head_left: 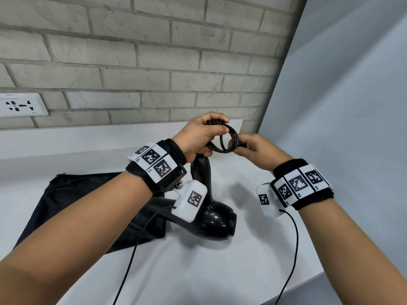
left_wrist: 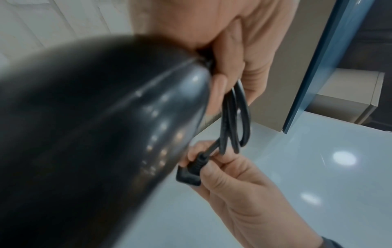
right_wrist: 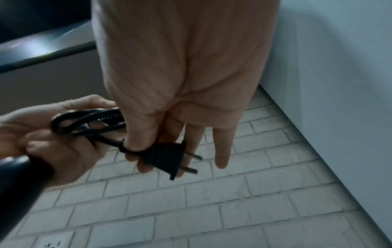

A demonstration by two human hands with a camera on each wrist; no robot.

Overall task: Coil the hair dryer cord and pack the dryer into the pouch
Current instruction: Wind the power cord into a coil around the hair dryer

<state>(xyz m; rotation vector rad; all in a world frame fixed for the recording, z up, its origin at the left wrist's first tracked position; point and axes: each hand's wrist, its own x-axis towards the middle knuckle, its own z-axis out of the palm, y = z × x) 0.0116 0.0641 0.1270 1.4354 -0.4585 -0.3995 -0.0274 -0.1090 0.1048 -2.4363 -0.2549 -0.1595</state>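
Observation:
The black hair dryer (head_left: 211, 214) hangs nozzle-down over the white counter, held by its handle end. My left hand (head_left: 198, 137) grips the handle top together with the coiled black cord (head_left: 224, 142). The loops (left_wrist: 235, 120) hang from its curled fingers. My right hand (head_left: 251, 148) pinches the cord's plug (right_wrist: 165, 157) between thumb and fingers, just right of the coil; its two prongs point away. The black pouch (head_left: 72, 201) lies flat on the counter to the left, partly under the dryer and my left forearm.
A brick wall stands behind the counter (head_left: 198, 271), with a white socket plate (head_left: 22, 104) at the left. A pale blue wall (head_left: 341, 106) closes the right side. Thin black sensor wires (head_left: 290, 249) hang from both wristbands.

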